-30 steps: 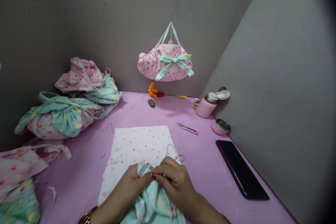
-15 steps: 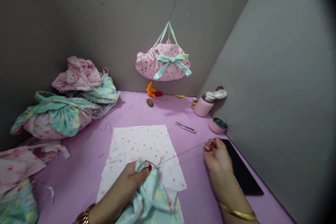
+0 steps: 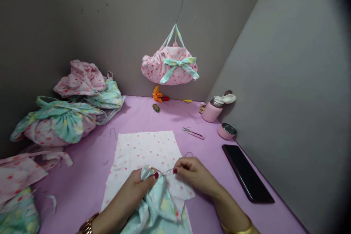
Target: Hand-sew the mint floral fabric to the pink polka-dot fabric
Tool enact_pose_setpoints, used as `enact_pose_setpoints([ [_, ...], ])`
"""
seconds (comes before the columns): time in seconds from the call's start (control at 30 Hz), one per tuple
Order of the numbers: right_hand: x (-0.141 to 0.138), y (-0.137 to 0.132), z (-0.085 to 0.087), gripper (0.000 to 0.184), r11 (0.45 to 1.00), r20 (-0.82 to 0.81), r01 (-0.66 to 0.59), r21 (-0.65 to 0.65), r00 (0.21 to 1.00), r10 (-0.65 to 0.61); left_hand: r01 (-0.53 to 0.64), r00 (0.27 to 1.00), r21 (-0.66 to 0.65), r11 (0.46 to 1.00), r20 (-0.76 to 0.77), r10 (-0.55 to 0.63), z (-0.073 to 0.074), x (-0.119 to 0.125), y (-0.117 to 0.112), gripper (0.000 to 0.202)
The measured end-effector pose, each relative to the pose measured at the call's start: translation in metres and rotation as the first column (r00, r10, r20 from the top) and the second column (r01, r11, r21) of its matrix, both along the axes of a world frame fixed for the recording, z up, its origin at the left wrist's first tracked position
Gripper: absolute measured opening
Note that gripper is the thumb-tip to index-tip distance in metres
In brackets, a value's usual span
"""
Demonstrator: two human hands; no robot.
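My left hand [image 3: 141, 186] pinches the gathered edge of a mint-green floral cloth [image 3: 153, 208], thumb on top. The cloth hangs down toward me over a white cloth with red dots [image 3: 145, 146] that lies flat. From the pinched edge a thin thread [image 3: 168, 171] runs to my right hand [image 3: 193, 173], whose thumb and fingers are closed on it. A small loop of thread curves up behind the right fingers. Whether a needle is in those fingers I cannot make out.
Thread snips [image 3: 193, 133] lie beyond the cloth, near a thread spool [image 3: 156, 108]. At right are a phone [image 3: 248, 175], a pink cup [image 3: 227, 131] and an open pink bottle [image 3: 212, 111]. Sewn fabric bags [image 3: 60, 120] pile up at left; a dotted pouch [image 3: 170, 65] hangs ahead.
My right hand has come in from the right, over by the phone, to close beside my left hand. The taut thread has shortened between them. My left hand has stayed in place.
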State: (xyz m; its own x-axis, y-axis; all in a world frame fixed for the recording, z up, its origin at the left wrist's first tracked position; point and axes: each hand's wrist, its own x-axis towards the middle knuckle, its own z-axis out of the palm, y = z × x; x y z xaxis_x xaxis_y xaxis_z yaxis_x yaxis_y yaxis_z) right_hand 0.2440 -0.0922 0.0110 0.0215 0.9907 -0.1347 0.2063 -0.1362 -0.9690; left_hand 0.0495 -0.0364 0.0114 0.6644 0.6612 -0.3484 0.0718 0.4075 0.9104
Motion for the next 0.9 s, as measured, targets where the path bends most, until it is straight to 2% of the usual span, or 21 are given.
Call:
enact_pose_setpoints([
  [0.07,0.012,0.001,0.003,0.017,0.984,-0.152,0.173,0.028,0.974,-0.167,0.005,1.0,0.006,1.0,-0.004,-0.005,0.0,0.0,0.0,0.023],
  [0.1,0.019,0.003,0.003,0.019,0.956,-0.232,0.289,0.043,0.934,-0.272,0.009,1.0,0.01,1.0,-0.008,-0.009,-0.001,0.0,0.0,0.023],
  [0.2,0.035,0.007,0.002,0.027,0.797,-0.379,0.599,0.076,0.757,-0.533,0.012,1.0,0.032,0.999,-0.029,-0.011,-0.002,0.0,0.0,0.023],
  [0.27,0.036,0.008,0.0,0.028,0.716,-0.356,0.688,0.12,0.703,-0.616,0.009,0.999,0.041,0.999,-0.036,-0.008,-0.003,0.0,0.0,0.023],
  [0.33,0.029,0.007,-0.001,0.03,0.694,-0.259,0.697,0.18,0.714,-0.65,0.008,1.0,0.031,0.999,-0.027,-0.007,-0.003,-0.001,-0.001,0.025],
  [0.37,0.023,0.006,-0.001,0.032,0.717,-0.201,0.667,0.205,0.745,-0.636,0.007,1.0,0.023,1.0,-0.022,-0.006,-0.003,-0.001,-0.001,0.026],
  [0.43,0.008,0.003,-0.001,0.032,0.835,-0.092,0.519,0.185,0.855,-0.511,0.0,1.0,0.015,1.0,-0.013,0.0,-0.002,-0.001,0.0,0.025],
  [0.5,-0.007,0.001,-0.001,0.028,0.963,-0.036,0.261,0.065,0.965,-0.259,-0.003,1.0,0.025,1.0,-0.002,0.003,-0.001,0.0,0.001,0.023],
  [0.53,-0.012,0.0,-0.001,0.025,0.991,-0.028,0.135,0.016,0.991,-0.134,-0.004,1.0,0.037,0.999,0.002,0.004,0.0,0.0,0.002,0.022],
  [0.57,-0.016,0.0,-0.002,0.021,0.999,-0.021,0.042,-0.01,0.999,-0.043,-0.006,1.0,0.047,0.999,0.0,0.006,0.0,0.001,0.002,0.022],
  [0.63,-0.02,0.0,-0.003,0.019,1.0,0.016,-0.028,0.009,0.999,0.028,-0.029,0.999,0.073,0.997,-0.015,0.03,-0.002,0.001,0.004,0.023],
  [0.73,-0.019,0.001,-0.003,0.021,0.997,0.113,0.001,0.082,0.994,-0.01,-0.063,0.998,0.112,0.992,-0.025,0.066,-0.006,0.001,0.005,0.026],
  [0.9,-0.022,-0.002,0.001,0.012,0.979,0.231,0.067,0.194,0.967,-0.112,-0.065,0.997,0.115,0.991,-0.023,0.068,-0.008,0.001,0.005,0.029],
])
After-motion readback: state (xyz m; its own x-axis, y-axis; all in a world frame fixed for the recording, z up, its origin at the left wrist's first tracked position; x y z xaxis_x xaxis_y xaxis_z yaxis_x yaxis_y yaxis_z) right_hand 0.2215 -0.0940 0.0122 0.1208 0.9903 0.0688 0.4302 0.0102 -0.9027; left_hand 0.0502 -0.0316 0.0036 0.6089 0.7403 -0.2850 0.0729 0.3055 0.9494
